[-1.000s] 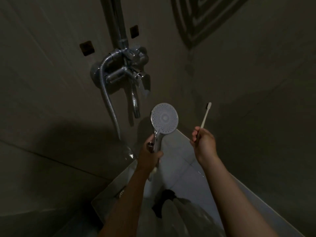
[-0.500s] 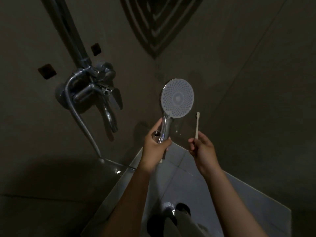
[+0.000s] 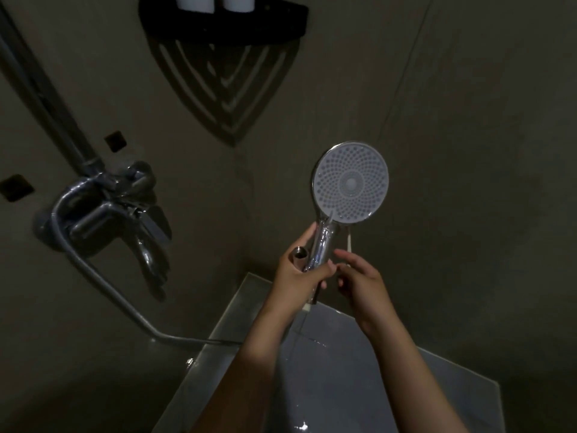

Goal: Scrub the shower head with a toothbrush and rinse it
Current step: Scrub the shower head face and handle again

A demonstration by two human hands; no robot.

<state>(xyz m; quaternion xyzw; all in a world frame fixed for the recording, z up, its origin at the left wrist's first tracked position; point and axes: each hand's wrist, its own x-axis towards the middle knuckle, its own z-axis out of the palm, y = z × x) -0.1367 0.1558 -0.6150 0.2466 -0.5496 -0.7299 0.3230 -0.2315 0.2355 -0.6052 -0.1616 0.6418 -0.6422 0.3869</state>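
Observation:
A chrome hand shower head with a round grey nozzle face points toward me. My left hand grips its handle just below the face. A thin white toothbrush rises behind the lower edge of the face, so its bristle end is hidden. My right hand holds the toothbrush by its lower end, right beside the shower handle, fingertips almost touching my left hand.
A chrome mixer tap with its riser pipe sits on the left wall, and a metal hose curves from it down to the wet floor. A black corner shelf hangs above.
The shower head has risen and shifted right. My right hand moved left, close against the handle, and the toothbrush head slid behind the shower face. The view tilted up, showing the shelf.

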